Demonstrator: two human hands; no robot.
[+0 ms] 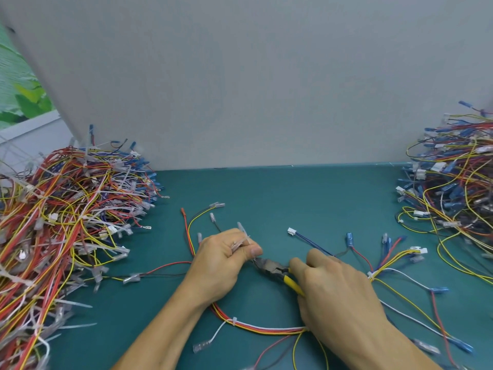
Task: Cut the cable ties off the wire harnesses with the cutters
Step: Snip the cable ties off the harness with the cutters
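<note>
A wire harness (266, 329) of red, yellow and white wires loops across the green table in front of me. My left hand (221, 263) grips a part of it, with several white cable tie (244, 237) tails sticking up out of the fist. My right hand (336, 289) holds the yellow-handled cutters (274, 269), whose dark jaws point left and meet the wires just under my left thumb. Another white cable tie (234, 321) still binds the harness nearer to me.
A big heap of tied harnesses (61, 222) fills the left side. A second heap (453, 188) lies at the right edge. The harness's blue and clear terminals (386, 241) fan out right of my hands. A grey wall (266, 89) closes the table's (306, 198) far edge.
</note>
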